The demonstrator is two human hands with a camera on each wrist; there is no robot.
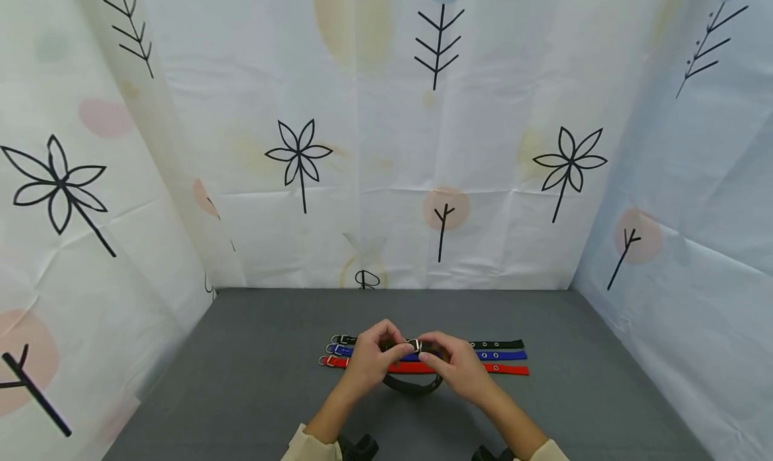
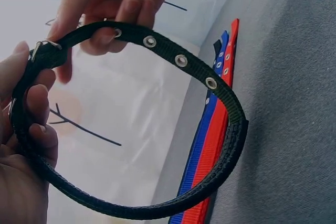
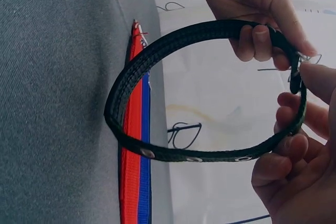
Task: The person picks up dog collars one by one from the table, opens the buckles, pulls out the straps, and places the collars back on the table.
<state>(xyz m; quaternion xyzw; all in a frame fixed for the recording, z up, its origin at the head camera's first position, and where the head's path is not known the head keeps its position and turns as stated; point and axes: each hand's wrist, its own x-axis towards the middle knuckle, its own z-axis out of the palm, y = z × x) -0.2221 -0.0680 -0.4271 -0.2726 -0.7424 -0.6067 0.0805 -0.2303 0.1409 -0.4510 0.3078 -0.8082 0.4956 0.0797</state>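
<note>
Both hands hold a black pet collar (image 1: 413, 386) bent into a loop above the table. My left hand (image 1: 370, 362) grips the end with the metal buckle (image 2: 46, 50). Opposite it, my right hand (image 1: 464, 368) pinches the strap end (image 3: 298, 77) at the buckle. In the left wrist view the strap appears threaded at the buckle, and several metal eyelets (image 2: 180, 60) line one side of the loop. The exact position of the buckle's pin is too small to tell.
Behind the hands, a red collar (image 1: 507, 370), a blue collar (image 1: 506, 355) and another black collar (image 1: 504, 345) lie flat side by side, buckles to the left. They rest on a grey table (image 1: 272, 394). Patterned white cloth (image 1: 386, 233) hangs behind and at both sides.
</note>
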